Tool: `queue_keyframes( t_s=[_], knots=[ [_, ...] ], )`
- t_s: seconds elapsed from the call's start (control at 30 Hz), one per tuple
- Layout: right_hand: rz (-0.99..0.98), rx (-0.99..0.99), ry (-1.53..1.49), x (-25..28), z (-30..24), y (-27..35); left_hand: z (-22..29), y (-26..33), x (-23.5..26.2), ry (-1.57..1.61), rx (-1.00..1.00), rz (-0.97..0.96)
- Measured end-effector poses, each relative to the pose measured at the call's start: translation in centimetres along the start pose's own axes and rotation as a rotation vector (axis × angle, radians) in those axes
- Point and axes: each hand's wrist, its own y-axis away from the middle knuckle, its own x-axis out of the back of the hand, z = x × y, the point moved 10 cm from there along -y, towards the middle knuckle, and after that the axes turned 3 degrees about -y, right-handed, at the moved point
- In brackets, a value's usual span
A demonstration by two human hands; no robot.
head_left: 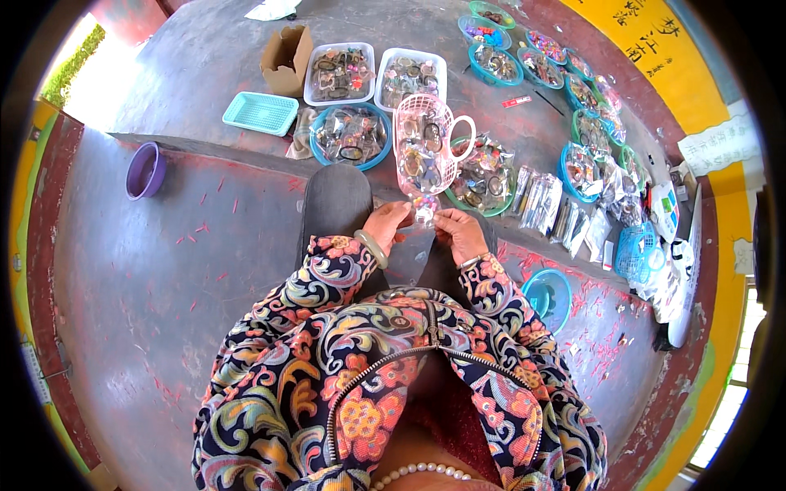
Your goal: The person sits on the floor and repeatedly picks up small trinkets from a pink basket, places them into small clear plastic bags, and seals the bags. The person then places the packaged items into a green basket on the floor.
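Between my two hands, just in front of my knees, is a small clear plastic bag (pixel 424 210) with tiny multicoloured pieces in it. My left hand (pixel 388 224) pinches its left side, and my right hand (pixel 463 236) pinches the right side with thumb and finger. Directly beyond the bag stands a pink plastic basket (pixel 398 135) with a loop handle, holding several clear packets of dark and light bands. To its right a green basket (pixel 491 213) of similar packets sits partly behind it. What the small pieces are is too small to tell.
On the raised ledge are a blue basket (pixel 388 141), two white trays (pixel 309 80) of packets, a turquoise basket (pixel 260 113) and a cardboard box (pixel 288 64). More filled baskets and packet bundles (pixel 538 203) line the right. A purple basin (pixel 146 173) and teal basin (pixel 548 299) stand below.
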Motion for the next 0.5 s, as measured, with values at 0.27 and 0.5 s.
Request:
queue_keyframes(
  t_s=[0.27,0.5],
  knots=[
    [-0.026,0.105,0.033,-0.3,-6.2,-7.5,-0.5,0.1,-0.7,-0.076,0.044,-0.032],
    [0.208,0.045,0.247,4.7,-6.8,-14.4,-0.5,0.4,-1.4,-0.081,0.054,-0.077]
  ],
)
